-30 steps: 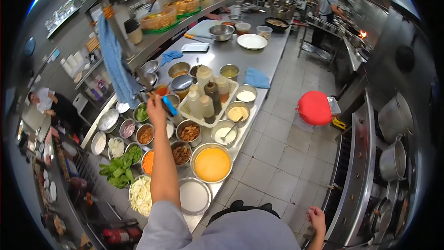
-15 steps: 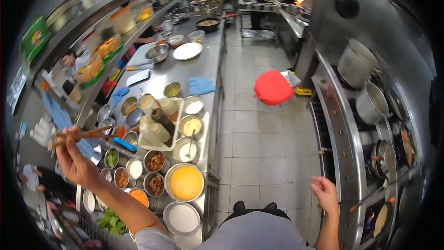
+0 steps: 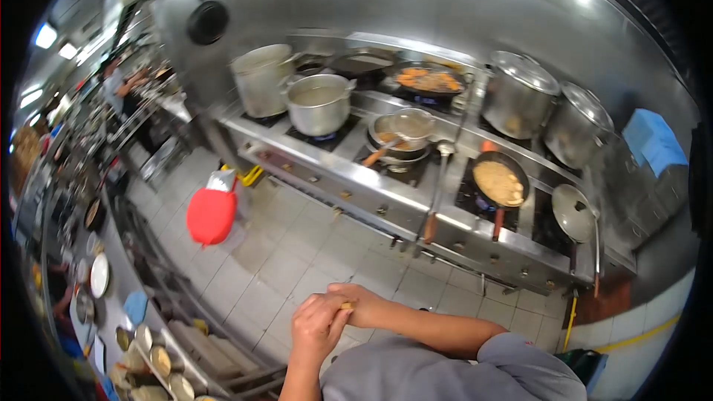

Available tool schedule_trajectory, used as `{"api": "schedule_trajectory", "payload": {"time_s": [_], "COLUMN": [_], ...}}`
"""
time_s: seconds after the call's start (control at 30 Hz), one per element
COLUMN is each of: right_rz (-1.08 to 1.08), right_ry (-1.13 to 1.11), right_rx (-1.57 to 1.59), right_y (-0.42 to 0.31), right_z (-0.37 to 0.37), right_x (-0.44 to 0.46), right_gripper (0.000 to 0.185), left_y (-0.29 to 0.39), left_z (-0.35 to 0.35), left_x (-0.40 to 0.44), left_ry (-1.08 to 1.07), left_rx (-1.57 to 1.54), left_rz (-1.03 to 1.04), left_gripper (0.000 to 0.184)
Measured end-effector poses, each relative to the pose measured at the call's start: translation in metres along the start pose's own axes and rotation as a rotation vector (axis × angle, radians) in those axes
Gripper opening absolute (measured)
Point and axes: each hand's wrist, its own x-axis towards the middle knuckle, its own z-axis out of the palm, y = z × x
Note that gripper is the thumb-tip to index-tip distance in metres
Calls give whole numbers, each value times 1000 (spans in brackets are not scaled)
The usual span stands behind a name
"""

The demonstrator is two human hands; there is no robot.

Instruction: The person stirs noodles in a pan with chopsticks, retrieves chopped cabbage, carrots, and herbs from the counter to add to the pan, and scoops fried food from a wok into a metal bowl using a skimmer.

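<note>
My left hand (image 3: 318, 324) and my right hand (image 3: 364, 307) are together low in the head view, in front of my grey shirt (image 3: 445, 371). The left hand is closed, its thumb pressed beside a small tan end (image 3: 347, 305), which looks like part of the wooden chopsticks seen earlier. Most of their length is hidden. The fingers of the right hand are bent and partly covered by the left, so what they grip cannot be made out. Beyond the hands, a pan of flat yellow food (image 3: 497, 183) sits on a lit burner of the stove (image 3: 356, 204).
A large open pot (image 3: 319, 108), lidded pots (image 3: 522, 89) and a pan of orange pieces (image 3: 428, 79) stand on the stove. Long-handled ladles rest there. A red-covered bin (image 3: 212, 215) is on the floor. At left runs a steel counter (image 3: 122, 263); a person (image 3: 119, 89) works far back.
My view has turned right, from the counter to the stove. The left hand came from over the counter's bowls to meet the right hand in front of me; the chopsticks now show only as a small end.
</note>
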Motion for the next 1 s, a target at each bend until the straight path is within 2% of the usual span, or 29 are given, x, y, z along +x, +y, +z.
{"api": "schedule_trajectory", "payload": {"time_s": [0.03, 0.1, 0.17, 0.2, 0.23, 0.27, 0.3, 0.37, 0.4, 0.47, 0.53, 0.6, 0.63, 0.67, 0.7, 0.73, 0.77, 0.8, 0.87, 0.93, 0.97, 1.0], "right_rz": [-29, -119, -69, 151, 255, 428, 339, 341, 332, 409, 549, 699, 653, 605, 503, 404, 338, 339, 529, 685, 741, 739], "right_ry": [102, 281, 409, 498, 615, 758, 914, 1131, 1230, 1308, 1251, 1162, 1177, 1191, 1143, 1088, 931, 922, 980, 1062, 1088, 1083], "right_rx": [-20, -42, -230, -297, -356, 26, 191, 40, -59, -155, -315, -164, -157, -154, -238, -323, -368, -376, 204, 16, -179, -194], "right_y": [13, 55, 59, 60, 79, 99, 126, 147, 176, 253, 287, 329, 319, 301, 295, 288, 263, 272, 293, 281, 293, 297], "right_z": [-26, -80, -172, -212, -250, -290, -327, -399, -427, -471, -486, -481, -469, -453, -442, -435, -436, -438, -446, -475, -485, -486], "right_x": [-19, -62, -111, -140, -169, -197, -223, -255, -267, -279, -270, -253, -240, -230, -227, -229, -235, -245, -276, -293, -297, -291], "right_gripper": [14, 8, 16, 20, 24, 24, 24, 24, 24, 24, 24, 23, 21, 19, 18, 18, 16, 16, 16, 15, 16, 16], "left_y": [1, 13, 17, 13, 9, 4, -5, -31, -47, -91, -143, -200, -184, -227, -193, -220, -206, -192, -180, -175, -176, -176], "left_z": [25, 71, 116, 137, 156, 174, 190, 216, 229, 249, 260, 254, 240, 218, 202, 185, 171, 165, 166, 176, 182, 192], "left_x": [9, 33, 48, 53, 57, 57, 54, 33, 15, -33, -102, -192, -201, -272, -257, -308, -316, -313, -307, -302, -295, -289], "left_ry": [-88, -118, -152, -177, -197, -216, -239, -323, -350, -392, -489, -685, -783, -964, -1084, -1206, -1221, -1194, -1128, -1065, -1028, -987], "left_rx": [-29, -97, -236, -244, -245, -245, -254, -156, -163, -39, -5, 29, 133, 345, 347, 469, 431, 393, 344, 283, 250, 205], "left_rz": [8, -3, -123, -115, -204, -297, -302, -535, -543, -705, -774, -1099, -1099, -455, -898, -635, -815, -981, -1164, -1253, -1284, -1318], "left_gripper": [20, 23, 26, 26, 25, 23, 23, 21, 21, 23, 25, 28, 27, 25, 25, 21, 21, 21, 21, 22, 22, 22]}}
